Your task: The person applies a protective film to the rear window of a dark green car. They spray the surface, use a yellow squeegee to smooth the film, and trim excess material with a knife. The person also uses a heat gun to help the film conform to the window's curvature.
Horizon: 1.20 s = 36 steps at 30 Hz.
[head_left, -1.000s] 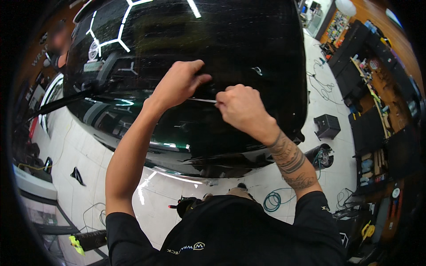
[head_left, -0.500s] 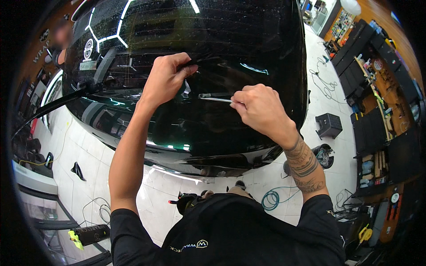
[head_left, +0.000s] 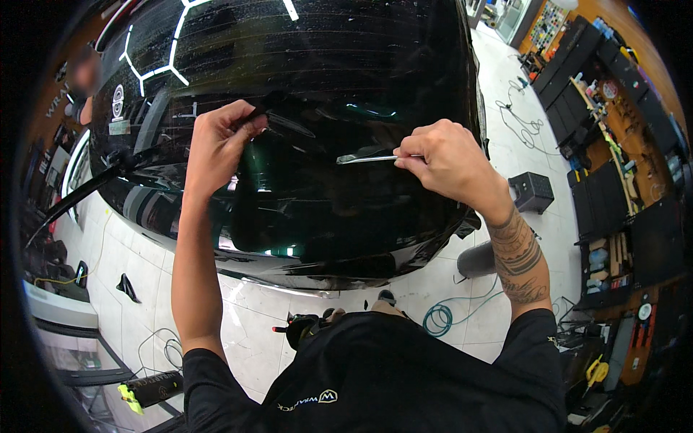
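Observation:
My left hand (head_left: 225, 141) is closed in a pinch on the edge of a thin, dark, see-through film (head_left: 292, 124). The film stretches right from the fingertips over the glossy dark rear of a car (head_left: 310, 209); where it ends is hard to make out against the reflections. My right hand (head_left: 444, 155) grips a slim silver cutter knife (head_left: 369, 159) between thumb and fingers. Its flat tip points left, toward my left hand, above the dark surface. Whether the tip touches the car cannot be seen.
A rear wiper arm (head_left: 90, 186) sticks out at the left. Another person (head_left: 84, 79) stands at the far left. On the floor are a dark box (head_left: 532, 192), a cylindrical bin (head_left: 478, 260) and a coiled green hose (head_left: 437, 319). Shelves (head_left: 613, 155) line the right side.
My left hand has moved left with the film edge, away from the knife. My right hand has shifted slightly right, the knife now more level. The view has turned a little.

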{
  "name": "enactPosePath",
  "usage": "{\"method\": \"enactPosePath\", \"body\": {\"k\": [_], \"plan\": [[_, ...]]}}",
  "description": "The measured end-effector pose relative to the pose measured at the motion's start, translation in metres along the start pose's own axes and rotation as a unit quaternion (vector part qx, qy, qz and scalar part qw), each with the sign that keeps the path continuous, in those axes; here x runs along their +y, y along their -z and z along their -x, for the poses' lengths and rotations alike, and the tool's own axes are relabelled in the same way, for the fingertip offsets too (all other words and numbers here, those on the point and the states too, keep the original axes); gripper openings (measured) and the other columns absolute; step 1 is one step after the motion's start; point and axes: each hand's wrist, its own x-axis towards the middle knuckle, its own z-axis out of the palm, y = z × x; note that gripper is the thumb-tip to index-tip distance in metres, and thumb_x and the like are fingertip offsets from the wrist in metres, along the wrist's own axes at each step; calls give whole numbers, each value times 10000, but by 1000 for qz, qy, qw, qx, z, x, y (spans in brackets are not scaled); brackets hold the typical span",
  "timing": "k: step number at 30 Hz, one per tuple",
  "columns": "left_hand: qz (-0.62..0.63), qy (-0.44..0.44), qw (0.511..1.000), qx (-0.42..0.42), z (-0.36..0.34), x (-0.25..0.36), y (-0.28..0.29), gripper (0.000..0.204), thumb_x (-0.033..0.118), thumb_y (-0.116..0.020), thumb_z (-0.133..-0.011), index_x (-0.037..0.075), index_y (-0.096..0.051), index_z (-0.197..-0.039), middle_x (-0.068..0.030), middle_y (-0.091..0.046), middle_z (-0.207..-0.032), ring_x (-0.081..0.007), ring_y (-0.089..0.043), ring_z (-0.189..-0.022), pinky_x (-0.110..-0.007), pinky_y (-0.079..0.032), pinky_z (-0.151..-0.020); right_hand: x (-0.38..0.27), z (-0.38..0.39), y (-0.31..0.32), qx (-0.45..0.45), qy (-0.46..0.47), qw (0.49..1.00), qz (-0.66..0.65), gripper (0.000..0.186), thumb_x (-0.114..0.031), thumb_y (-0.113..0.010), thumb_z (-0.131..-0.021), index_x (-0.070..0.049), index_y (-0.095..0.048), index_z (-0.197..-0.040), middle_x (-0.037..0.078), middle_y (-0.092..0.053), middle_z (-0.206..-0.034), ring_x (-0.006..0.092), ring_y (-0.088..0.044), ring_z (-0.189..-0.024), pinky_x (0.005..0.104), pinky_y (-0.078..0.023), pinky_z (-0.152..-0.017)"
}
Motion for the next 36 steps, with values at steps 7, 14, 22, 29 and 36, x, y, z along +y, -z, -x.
{"method": "enactPosePath", "body": {"k": [7, 14, 22, 29, 36], "plan": [[16, 40, 998, 34, 7, -1, -5, 83, 50, -674, -924, -33, -675, -922, -4, -592, -703, -49, -474, -668, -237, -393, -612, 40, -11, 21, -30, 41, 999, -8, 102, -122, -699, -854, -67, -773, -809, 146, -707, -711, 327, -704, -687, 406, -581, -691], [7, 14, 997, 79, 16, -3, -11, 21, -28, -641, -910, -40, -650, -925, -3, -609, -784, -55, -510, -740, -218, -425, -686, 53, -53, 62, -57, 165, 972, 158, 74, -52, -688, -846, -51, -725, -782, 151, -679, -766, 320, -699, -759, 412, -572, -720], [-22, -17, 993, 112, 26, -2, -9, 21, -50, -618, -914, -35, -633, -913, -1, -591, -789, -70, -492, -746, -209, -391, -693, 32, -113, 102, -36, 355, 884, 301, 136, -80, -597, -842, -24, -700, -773, 152, -707, -766, 259, -716, -730, 366, -563, -693], [17, 21, 991, 132, 13, -3, -28, 91, 31, -624, -968, -29, -633, -900, 18, -585, -800, -52, -482, -759, -210, -398, -699, 35, -130, 163, 28, 235, 958, 165, 154, -114, -683, -854, -27, -652, -731, 126, -613, -632, 222, -568, -562, 387, -454, -563], [-203, -62, 976, -56, -26, 69, -39, 490, 348, -796, -842, -11, -680, -1154, -197, -723, -978, -324, -713, -919, -410, -538, -832, 81, -113, 99, 332, 299, 895, 5, 120, -87, -610, -943, 7, -638, -874, 116, -646, -798, 269, -616, -725, 374, -475, -679]]}}
